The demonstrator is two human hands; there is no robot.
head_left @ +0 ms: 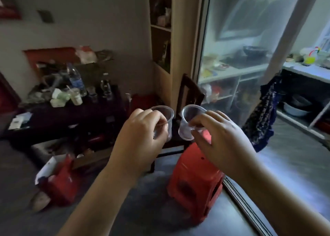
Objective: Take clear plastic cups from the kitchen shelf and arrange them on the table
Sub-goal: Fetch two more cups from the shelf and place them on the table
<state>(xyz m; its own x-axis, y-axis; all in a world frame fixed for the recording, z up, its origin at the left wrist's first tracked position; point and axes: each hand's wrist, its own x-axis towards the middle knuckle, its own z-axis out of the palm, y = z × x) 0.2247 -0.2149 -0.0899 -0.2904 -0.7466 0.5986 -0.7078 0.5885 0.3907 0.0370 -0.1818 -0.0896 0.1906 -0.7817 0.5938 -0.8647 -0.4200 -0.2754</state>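
1. Left hand is pinching a clear cup by its wall – fingers closed around it, mouth tilted up and away.
2. Right hand is gripping a second cup the same way; the two cups are sitting just beside each other in mid-air, above the red stool.
3. Fetching looks done for this pair – both cups are off the shelf and being carried.
4. Placement is not yet done: the dark table at left is crowded with bottles; no arranged cups are showing there.
5. Remaining, by my judgement: reaching the table, setting both down upright.
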